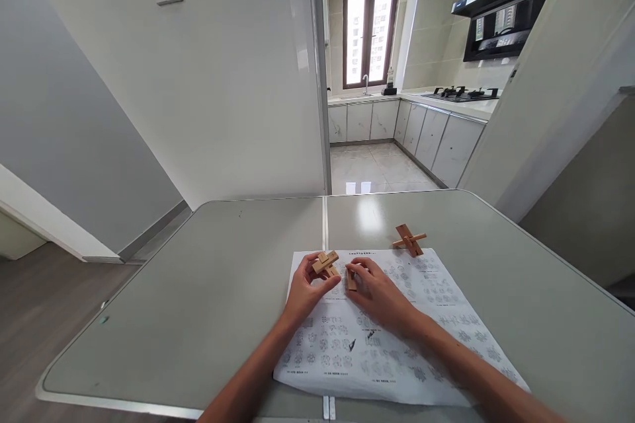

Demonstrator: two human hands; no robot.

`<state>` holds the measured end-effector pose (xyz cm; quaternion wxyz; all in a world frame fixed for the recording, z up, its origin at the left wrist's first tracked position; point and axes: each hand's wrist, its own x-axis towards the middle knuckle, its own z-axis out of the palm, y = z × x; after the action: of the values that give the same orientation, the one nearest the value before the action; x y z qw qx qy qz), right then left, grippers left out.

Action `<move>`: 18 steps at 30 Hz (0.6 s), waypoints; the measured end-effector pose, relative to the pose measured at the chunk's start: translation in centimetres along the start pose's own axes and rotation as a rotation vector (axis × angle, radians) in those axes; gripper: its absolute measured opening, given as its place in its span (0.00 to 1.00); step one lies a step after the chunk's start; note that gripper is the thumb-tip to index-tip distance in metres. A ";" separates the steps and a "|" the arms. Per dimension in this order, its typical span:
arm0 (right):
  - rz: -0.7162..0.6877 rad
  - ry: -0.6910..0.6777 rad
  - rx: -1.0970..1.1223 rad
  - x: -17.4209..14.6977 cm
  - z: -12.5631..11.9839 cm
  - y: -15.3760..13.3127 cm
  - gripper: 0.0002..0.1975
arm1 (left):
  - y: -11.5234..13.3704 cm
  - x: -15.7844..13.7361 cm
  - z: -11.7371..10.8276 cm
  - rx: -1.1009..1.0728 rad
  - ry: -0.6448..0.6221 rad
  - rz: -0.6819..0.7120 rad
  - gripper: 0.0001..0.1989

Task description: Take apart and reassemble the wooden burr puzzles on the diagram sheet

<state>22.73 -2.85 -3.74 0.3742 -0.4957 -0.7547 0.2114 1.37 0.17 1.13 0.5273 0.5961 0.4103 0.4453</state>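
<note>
My left hand (305,289) is closed around a few interlocked light-wood puzzle pieces (325,263), crossed over one another above the paper. Close to its right, my right hand (376,287) grips a single small wooden block (351,279) between thumb and fingers. A narrow gap separates the block from the joined pieces. Both hands are over a large white instruction sheet (347,377) printed with rows of small diagrams. At the sheet's far right edge lies a reddish-brown wooden cross-shaped puzzle (409,240), apart from both hands.
The grey-green table (198,317) has rounded corners and a seam down its middle. A small green bit (103,320) lies near its left edge. Past the far edge stand a white wall (238,92) and a kitchen with cabinets (380,120) and a gas stove (464,94).
</note>
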 end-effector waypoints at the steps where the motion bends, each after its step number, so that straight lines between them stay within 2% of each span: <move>1: 0.005 -0.002 0.009 0.0 0.0 0.0 0.24 | 0.0 0.0 0.0 0.016 -0.002 0.013 0.29; 5: 0.082 0.010 0.173 0.4 -0.5 -0.2 0.22 | 0.0 -0.1 0.1 0.079 -0.002 0.056 0.30; 11: 0.432 -0.043 0.906 1.3 -2.4 -0.7 0.29 | 0.1 -0.3 0.1 0.148 0.017 0.087 0.30; 13: 0.440 -0.074 1.107 1.4 -2.7 -0.6 0.28 | 0.1 -0.4 0.1 0.163 0.011 0.090 0.30; 15: 0.388 -0.113 1.258 1.4 -2.6 -0.5 0.24 | 0.2 -0.5 0.1 0.180 0.008 0.099 0.30; 18: 0.381 -0.163 1.358 1.4 -2.3 -0.3 0.21 | 0.2 -0.6 0.1 0.200 -0.004 0.119 0.30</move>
<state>24.00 -1.83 -1.61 0.4994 -0.2590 -0.3819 0.7332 1.31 -0.49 1.30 0.4388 0.6698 0.4154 0.4316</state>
